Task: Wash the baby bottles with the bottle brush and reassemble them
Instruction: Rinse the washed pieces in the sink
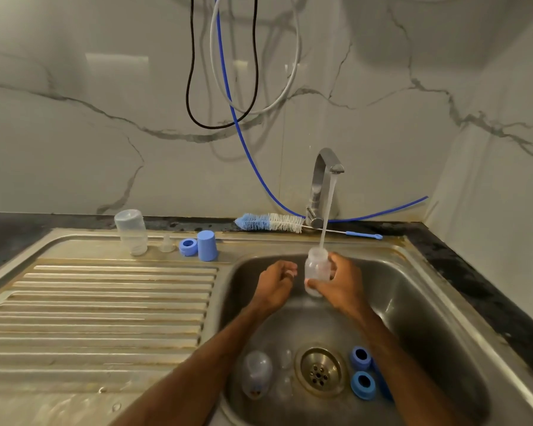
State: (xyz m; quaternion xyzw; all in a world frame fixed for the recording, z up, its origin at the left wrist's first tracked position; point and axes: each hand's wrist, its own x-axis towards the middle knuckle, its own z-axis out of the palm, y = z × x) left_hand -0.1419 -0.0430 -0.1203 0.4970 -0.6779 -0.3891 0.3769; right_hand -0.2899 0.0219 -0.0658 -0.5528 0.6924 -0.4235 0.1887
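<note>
Your right hand (339,284) grips the bottle (317,269), thumb across its lower body and fingers curled round its right side. The bottle stands nearly upright with its long axis vertical. Its open mouth points up, just above your fingertips, and the water stream (328,207) from the tap (322,182) runs into it. Your left hand (274,284) sits just left of that thumb, apart from the bottle, with its fingers curled inward; whether they pinch anything cannot be told. Beyond your fingers, the bottle brush (271,222) lies along the sink rim (259,236), bristle head pointing left.
</note>
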